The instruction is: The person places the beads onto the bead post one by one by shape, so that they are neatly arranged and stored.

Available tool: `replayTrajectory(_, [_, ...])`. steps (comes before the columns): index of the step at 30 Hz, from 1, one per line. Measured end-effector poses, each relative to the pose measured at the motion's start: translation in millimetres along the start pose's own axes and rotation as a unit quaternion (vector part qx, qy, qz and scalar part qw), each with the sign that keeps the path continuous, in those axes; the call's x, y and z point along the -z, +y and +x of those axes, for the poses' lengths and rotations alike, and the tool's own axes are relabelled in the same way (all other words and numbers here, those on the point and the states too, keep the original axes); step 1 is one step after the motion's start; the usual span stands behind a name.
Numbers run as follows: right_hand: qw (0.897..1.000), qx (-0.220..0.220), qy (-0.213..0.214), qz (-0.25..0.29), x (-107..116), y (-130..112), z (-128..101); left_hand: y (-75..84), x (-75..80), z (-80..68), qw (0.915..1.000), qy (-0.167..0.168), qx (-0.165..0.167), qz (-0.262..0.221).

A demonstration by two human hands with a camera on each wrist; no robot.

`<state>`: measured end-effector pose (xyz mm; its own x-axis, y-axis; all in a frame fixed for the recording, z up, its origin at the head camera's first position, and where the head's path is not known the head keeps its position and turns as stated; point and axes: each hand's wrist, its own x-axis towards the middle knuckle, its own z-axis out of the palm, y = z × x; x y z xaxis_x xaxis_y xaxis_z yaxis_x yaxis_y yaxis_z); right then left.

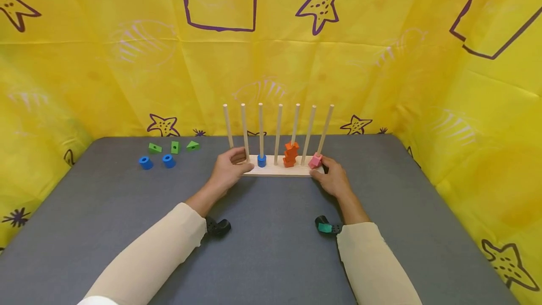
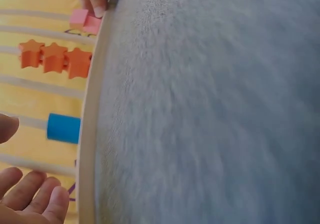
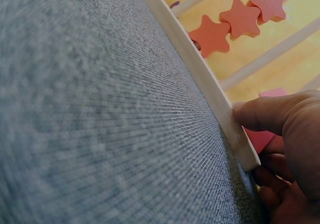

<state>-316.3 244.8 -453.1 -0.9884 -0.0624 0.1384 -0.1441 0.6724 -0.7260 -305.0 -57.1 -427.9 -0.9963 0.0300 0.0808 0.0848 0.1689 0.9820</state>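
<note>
Head view, wooden peg base (image 1: pixel 279 170), orange star blocks (image 1: pixel 290 154), grey felt table (image 1: pixel 271 248)

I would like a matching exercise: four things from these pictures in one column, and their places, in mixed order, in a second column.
Things:
1. orange stars
2. blue cylinder
3. pink block
4. green pieces

Places:
A. loose on the grey table, far left
B. at the right hand
C. stacked on the fifth peg from the left
D. alone on the third peg from the left

Pairs: 1-C, 2-D, 3-B, 4-A
</note>
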Motion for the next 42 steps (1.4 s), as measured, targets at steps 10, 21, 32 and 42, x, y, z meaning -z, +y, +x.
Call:
replayTrajectory(10, [1.000, 0.000, 0.003, -0.001, 1, 0, -1, 17.1, 31.8, -17.3, 0.9948, 0.048, -0.089, 0.003])
replayTrajectory(21, [1.000, 0.007, 0.005, -0.003, 1, -3, 0, 22.1, 81.3, -31.2, 0.9754, 0.150, -0.134, 0.089])
replayTrajectory(32, [1.000, 0.004, -0.001, -0.008, 2, -3, -1, -3.3, 121.6, -26.6, 0.9460, 0.292, -0.092, 0.106])
replayTrajectory(42, [1.000, 0.001, 0.000, -0.008, 1, -2, -2, -26.2, 136.3, -24.1, 0.9437, 0.319, -0.003, 0.086])
